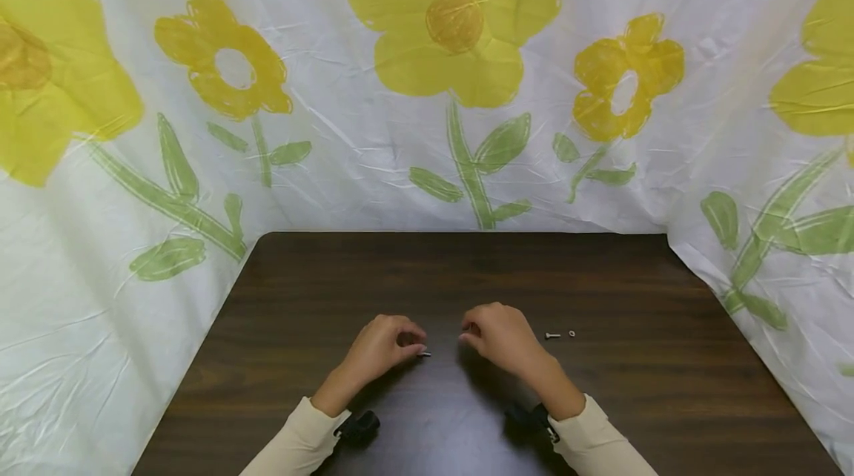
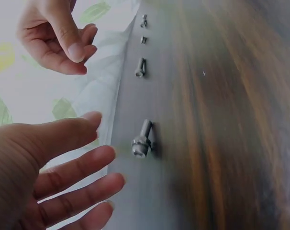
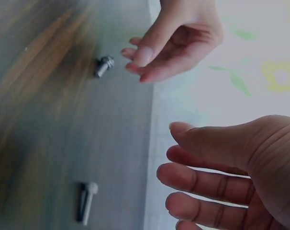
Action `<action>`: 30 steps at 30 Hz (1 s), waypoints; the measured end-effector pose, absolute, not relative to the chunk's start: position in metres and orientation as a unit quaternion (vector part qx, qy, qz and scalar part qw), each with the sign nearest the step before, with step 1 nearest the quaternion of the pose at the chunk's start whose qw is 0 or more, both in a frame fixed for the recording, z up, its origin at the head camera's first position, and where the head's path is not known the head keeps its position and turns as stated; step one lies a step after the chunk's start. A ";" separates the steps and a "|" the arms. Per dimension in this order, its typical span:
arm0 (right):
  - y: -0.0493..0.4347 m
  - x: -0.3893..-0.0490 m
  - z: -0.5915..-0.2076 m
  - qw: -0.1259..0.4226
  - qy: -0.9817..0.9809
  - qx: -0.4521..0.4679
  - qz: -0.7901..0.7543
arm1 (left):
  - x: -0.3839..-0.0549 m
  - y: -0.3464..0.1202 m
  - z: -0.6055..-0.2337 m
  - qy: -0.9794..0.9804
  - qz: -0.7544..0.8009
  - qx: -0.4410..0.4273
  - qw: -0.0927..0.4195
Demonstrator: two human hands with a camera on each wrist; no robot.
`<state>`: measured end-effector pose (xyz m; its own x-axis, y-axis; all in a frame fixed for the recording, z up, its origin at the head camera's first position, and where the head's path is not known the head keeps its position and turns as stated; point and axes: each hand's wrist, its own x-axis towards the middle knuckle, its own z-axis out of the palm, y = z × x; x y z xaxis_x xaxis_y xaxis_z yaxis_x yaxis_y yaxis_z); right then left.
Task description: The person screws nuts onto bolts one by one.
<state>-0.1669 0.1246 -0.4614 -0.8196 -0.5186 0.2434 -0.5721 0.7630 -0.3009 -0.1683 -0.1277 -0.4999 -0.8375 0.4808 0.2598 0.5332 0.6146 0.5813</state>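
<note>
Both hands are unloaded. The left hand (image 1: 382, 348) is released: its wrist view shows the thumb and fingers apart, nothing between them. The right hand (image 1: 503, 340) is likewise released, its fingers loosely bent and clear of any part. Both hang over the bench (image 1: 434, 268) with palms turned inward, thumb sides facing one another; this posture probably allows either hand to reach the middle without crossing the other.

The ringed bolt (image 2: 142, 141) lies on its side on the bench, just beside the left hand but not touching it. The overhead view shows only its shank end past the left thumb. A metal ring sits around its shank, close to the head; whether nut or washer, I cannot tell. The shank points toward the right hand, presumably so that its free end is within that hand's reach.

To the right of the right hand lie the bare bolt (image 1: 552, 336) and, near its shank end, the loose ring (image 1: 571, 334). No ring shows on that bolt. The two lie apart, probably so that each can be picked up singly. Lying on its side, the bare bolt appears stable; the ring's small size would likely call for a fingertip pinch.
</note>
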 end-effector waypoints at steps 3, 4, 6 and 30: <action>0.132 -0.164 -0.457 0.076 -0.937 0.283 0.190 | -0.166 -0.123 -0.496 -0.898 -0.334 -0.282 0.045; 0.134 -0.163 -0.457 0.078 -0.937 0.281 0.191 | -0.166 -0.121 -0.495 -0.898 -0.333 -0.282 0.047; 0.138 -0.161 -0.456 0.080 -0.938 0.276 0.192 | -0.164 -0.118 -0.493 -0.899 -0.330 -0.284 0.052; 0.180 -0.167 -0.475 0.055 -0.957 0.218 0.184 | -0.166 -0.083 -0.490 -0.898 -0.323 -0.289 0.068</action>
<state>-0.1666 0.1796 -0.4751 -0.8987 -0.3974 0.1856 -0.4379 0.8368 -0.3287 -0.1662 -0.0830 -0.4895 -0.8236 0.4751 0.3099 0.5636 0.6237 0.5416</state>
